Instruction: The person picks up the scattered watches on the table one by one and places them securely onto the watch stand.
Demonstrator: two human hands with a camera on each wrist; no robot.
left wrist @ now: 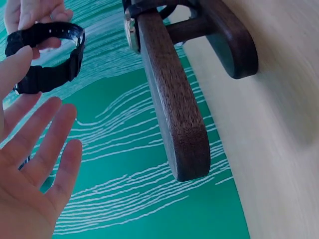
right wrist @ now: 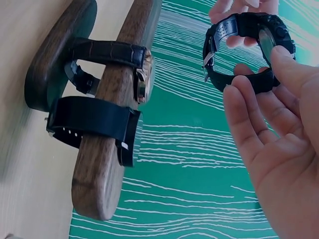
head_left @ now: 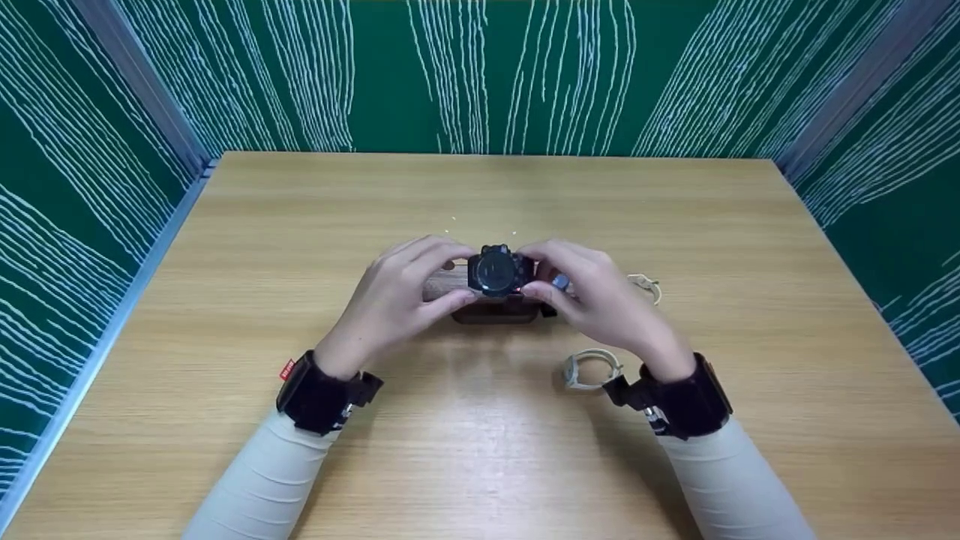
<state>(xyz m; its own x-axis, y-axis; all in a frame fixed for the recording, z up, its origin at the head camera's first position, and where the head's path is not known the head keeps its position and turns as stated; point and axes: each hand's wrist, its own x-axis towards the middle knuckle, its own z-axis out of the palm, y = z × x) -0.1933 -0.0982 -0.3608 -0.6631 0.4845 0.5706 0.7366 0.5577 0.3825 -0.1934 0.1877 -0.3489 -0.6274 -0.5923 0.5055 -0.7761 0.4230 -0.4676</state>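
Note:
My left hand (head_left: 397,289) and right hand (head_left: 600,296) hold a black wristwatch (head_left: 496,271) between them, its round dial facing up in the head view. Thumb and fingers of each hand pinch one side of it. In the right wrist view its buckled strap (right wrist: 223,31) forms a closed loop, apart from the stand. Beneath it, partly covered by the watch and hands, is a dark wooden watch stand (left wrist: 174,99) with a horizontal bar and a rounded base (head_left: 495,316). On the bar hang a watch with a brown leather strap (right wrist: 107,52) and one with a smooth black strap (right wrist: 89,118).
A pale-strapped watch (head_left: 592,369) lies on the wooden table (head_left: 375,465) by my right wrist. Another light watch (head_left: 646,286) lies beyond my right hand, partly hidden. Green panels with white wavy lines (head_left: 465,75) border the table's back and sides.

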